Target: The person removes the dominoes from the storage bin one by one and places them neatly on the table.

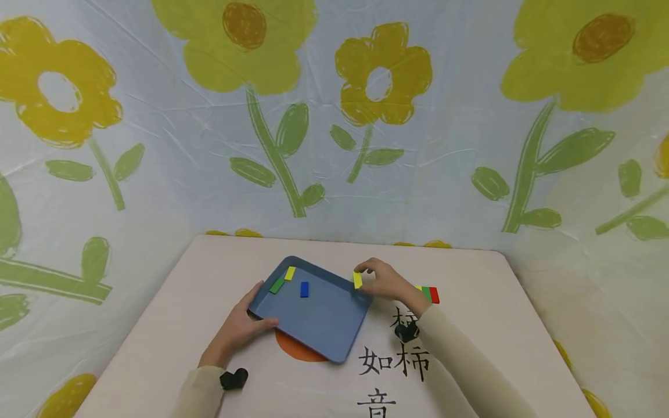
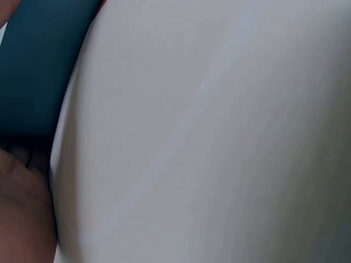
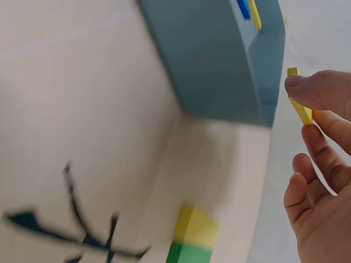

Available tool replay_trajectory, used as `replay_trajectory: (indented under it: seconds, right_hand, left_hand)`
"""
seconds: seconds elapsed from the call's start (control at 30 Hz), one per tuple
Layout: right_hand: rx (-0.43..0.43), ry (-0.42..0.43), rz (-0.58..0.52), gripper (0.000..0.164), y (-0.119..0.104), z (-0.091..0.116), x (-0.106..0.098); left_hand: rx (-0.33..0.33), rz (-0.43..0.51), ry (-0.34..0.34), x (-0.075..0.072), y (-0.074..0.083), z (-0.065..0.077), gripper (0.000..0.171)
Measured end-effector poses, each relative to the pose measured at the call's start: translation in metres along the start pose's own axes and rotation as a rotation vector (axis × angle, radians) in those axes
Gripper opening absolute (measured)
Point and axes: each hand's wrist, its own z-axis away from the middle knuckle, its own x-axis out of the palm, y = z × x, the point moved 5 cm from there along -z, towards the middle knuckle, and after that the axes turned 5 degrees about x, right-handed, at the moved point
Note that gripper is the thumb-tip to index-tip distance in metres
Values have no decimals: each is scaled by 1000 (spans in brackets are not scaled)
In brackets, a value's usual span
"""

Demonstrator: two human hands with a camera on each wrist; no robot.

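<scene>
My left hand [image 1: 245,325] grips the left corner of a blue-grey rectangular tray [image 1: 324,328], its thumb at the near rim. In the left wrist view, the palm [image 2: 24,203] shows beside the tray's wall [image 2: 44,71]; most fingers are hidden. Between thumb and fingertips, my right hand [image 1: 385,281] pinches a thin yellow block [image 1: 358,280] over the tray's far right corner. The right wrist view shows this yellow block [image 3: 300,109] held by its ends. Inside the tray lie another yellow block [image 1: 290,273], a green block [image 1: 277,285] and a blue block [image 1: 305,289].
Beyond the right wrist, a red block [image 1: 434,295], a green block [image 1: 426,294] and a partly hidden yellow block [image 1: 418,288] lie side by side. The pale table [image 1: 460,273] bears black characters [image 1: 394,361] and an orange patch [image 1: 298,348]. A flowered cloth [image 1: 444,191] hangs behind.
</scene>
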Motion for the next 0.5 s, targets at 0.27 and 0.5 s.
replay_trajectory:
  seconds: [0.27, 0.5]
  right_hand:
    - [12, 39, -7, 42, 31, 23, -14]
    - [8, 60, -29, 43, 47, 38, -25]
  left_hand:
    - [9, 4, 0, 0, 0, 0, 111]
    - [-3, 4, -4, 1, 0, 0, 112]
